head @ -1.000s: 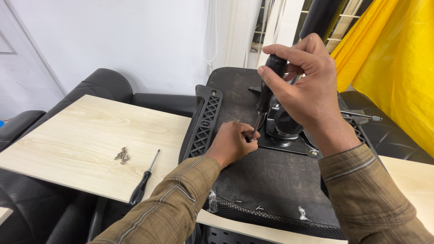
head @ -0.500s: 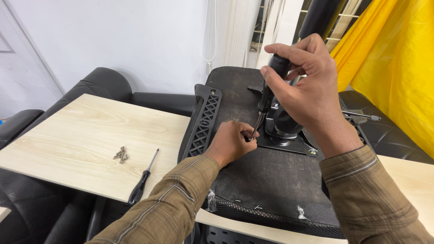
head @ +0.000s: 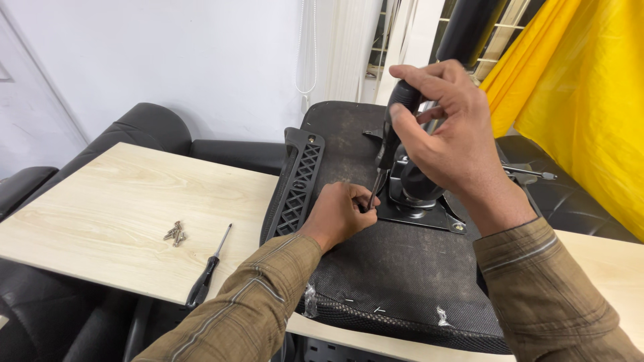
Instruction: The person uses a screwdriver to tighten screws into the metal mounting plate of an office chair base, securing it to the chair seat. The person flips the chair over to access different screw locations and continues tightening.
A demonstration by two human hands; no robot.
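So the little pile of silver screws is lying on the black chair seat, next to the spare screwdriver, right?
Not quite. The little pile of silver screws lies on the pale wooden tabletop, not on the black chair seat. The head view shows it next to the spare black-handled screwdriver.

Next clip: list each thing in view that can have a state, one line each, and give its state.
Left hand: resting on the chair seat, fingers pinched at the screwdriver tip.
Right hand: closed on the screwdriver handle.
Screwdriver: near upright, tip down at the metal plate's corner.
Chair seat: upside down on the table.
Metal plate: flat on the seat.
Second screwdriver: lying loose.
Screws: loose in a small pile.
Table: bearing everything.
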